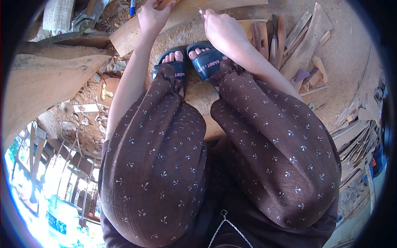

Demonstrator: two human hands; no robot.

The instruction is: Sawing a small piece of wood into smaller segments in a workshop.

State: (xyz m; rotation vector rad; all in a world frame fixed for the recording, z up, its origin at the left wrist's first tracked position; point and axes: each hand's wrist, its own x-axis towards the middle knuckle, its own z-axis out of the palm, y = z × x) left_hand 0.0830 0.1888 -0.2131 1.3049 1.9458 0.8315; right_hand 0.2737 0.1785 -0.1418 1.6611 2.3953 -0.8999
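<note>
Left hand [152, 16] rests fingers-down on a wooden plank [182, 16] lying on the sawdust floor [347, 53] ahead of the sandalled feet [190, 62]; right hand [221, 29] closed around a thin metal tool [196, 5] over the plank; offcuts [306, 45] lie right.

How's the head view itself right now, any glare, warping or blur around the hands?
Head view: even daylight on the left hand and right hand, both sharp at the plank; lower-left corner blown out white; fisheye bends edges toward the black rim; thin tool too small to identify.
</note>
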